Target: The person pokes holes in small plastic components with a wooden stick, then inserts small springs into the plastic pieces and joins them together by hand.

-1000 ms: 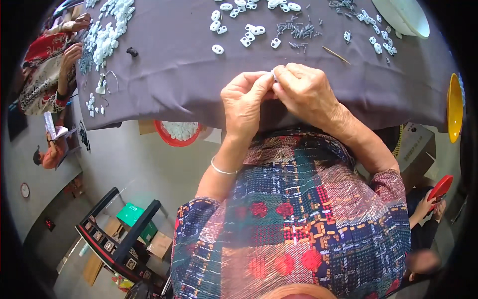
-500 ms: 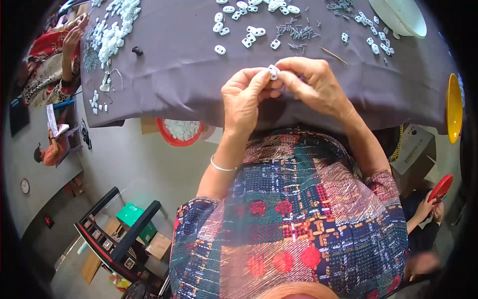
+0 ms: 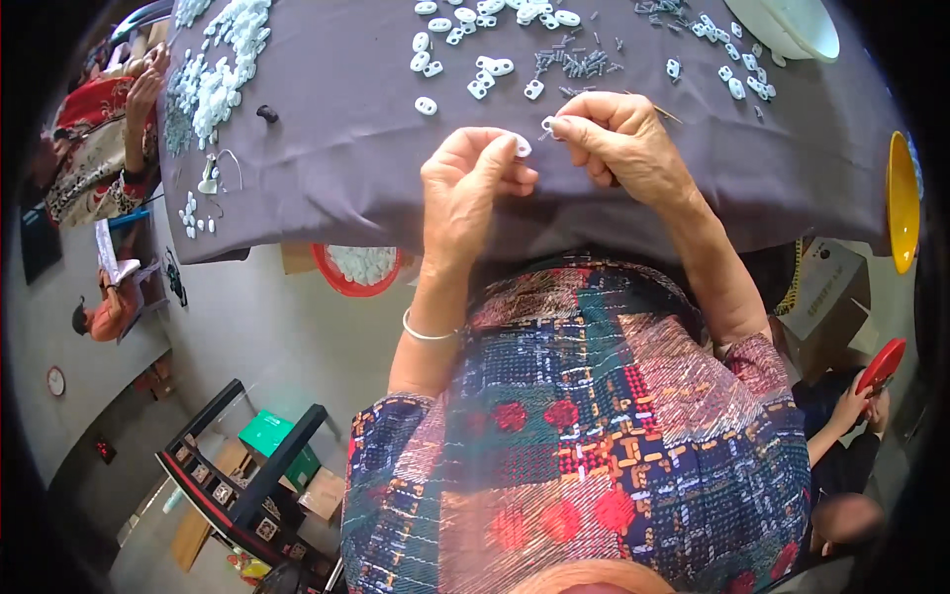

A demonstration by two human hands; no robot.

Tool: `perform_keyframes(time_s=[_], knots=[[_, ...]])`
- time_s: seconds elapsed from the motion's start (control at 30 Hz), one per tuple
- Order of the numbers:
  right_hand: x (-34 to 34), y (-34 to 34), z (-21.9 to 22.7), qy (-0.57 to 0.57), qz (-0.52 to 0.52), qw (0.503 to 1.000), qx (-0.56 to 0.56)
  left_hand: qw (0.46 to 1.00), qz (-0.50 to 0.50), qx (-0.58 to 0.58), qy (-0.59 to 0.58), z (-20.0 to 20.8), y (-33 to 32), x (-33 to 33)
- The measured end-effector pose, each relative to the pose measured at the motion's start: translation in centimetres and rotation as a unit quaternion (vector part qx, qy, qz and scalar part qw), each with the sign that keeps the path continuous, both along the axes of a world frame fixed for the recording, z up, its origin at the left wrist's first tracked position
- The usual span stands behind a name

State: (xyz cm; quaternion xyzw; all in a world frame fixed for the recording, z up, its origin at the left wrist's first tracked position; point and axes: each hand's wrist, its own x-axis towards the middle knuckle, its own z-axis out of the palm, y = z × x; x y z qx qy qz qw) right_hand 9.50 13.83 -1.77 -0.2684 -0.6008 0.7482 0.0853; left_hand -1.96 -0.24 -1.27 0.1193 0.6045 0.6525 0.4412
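Above the cloth-covered table edge, my left hand [image 3: 463, 188] pinches a white oval plastic piece [image 3: 522, 147] between thumb and forefinger. A short gap away, my right hand [image 3: 635, 148] grips a small white plastic piece with a hole [image 3: 549, 126] at its fingertips; part of it is covered by the thumb. Beyond my hands lie several loose white two-holed pieces [image 3: 426, 106] and a heap of small grey pins [image 3: 584, 64]. A thin brownish stick [image 3: 661, 111] lies just past my right hand.
A big pile of white pieces [image 3: 223, 84] covers the table's far left, near a dark spool [image 3: 267, 114]. At far right stand a white bowl [image 3: 797, 30] and a yellow basin [image 3: 902, 203]. A red basin of white pieces [image 3: 356, 267] sits below the edge. Other people [image 3: 104, 307] sit nearby.
My hands were together at one white piece; now they are apart, the left lower to the left, the right slightly raised, each with a white piece. The whole view has shifted slightly.
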Motion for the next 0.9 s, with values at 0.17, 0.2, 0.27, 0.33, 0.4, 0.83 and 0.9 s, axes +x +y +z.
perform_keyframes(time_s=[0.17, 0.2, 0.27, 0.33, 0.4, 0.83, 0.9], knots=[[-0.2, 0.1, -0.6, 0.022, -0.027, 0.999, -0.04, 0.97, 0.029, -0.035, 0.239, -0.5, 0.6, -0.9], [-0.1, 0.0, -0.6, 0.019, -0.029, 0.999, -0.042, 0.97, 0.028, -0.034, 0.24, -1.1, 0.7, -1.3], [-0.1, 0.0, -0.4, 0.015, -0.032, 0.998, -0.042, 0.828, 0.01, -0.084, 0.555, -1.5, 0.8, -2.1], [0.0, 0.0, -0.5, 0.024, -0.044, 0.998, -0.042, 0.774, 0.036, -0.083, 0.627, -1.3, 1.1, -2.1], [0.0, -0.1, -0.6, 0.026, -0.055, 0.997, -0.051, 0.714, 0.062, -0.08, 0.693, -1.0, 1.2, -1.8], [0.4, -0.6, 0.2, 0.016, -0.045, 0.998, -0.048, 0.996, -0.016, -0.019, 0.085, 0.2, 1.8, 1.1], [0.4, -0.9, 0.3, 0.015, -0.043, 0.998, -0.045, 0.996, -0.015, -0.025, 0.087, 0.0, 1.6, 1.2]])
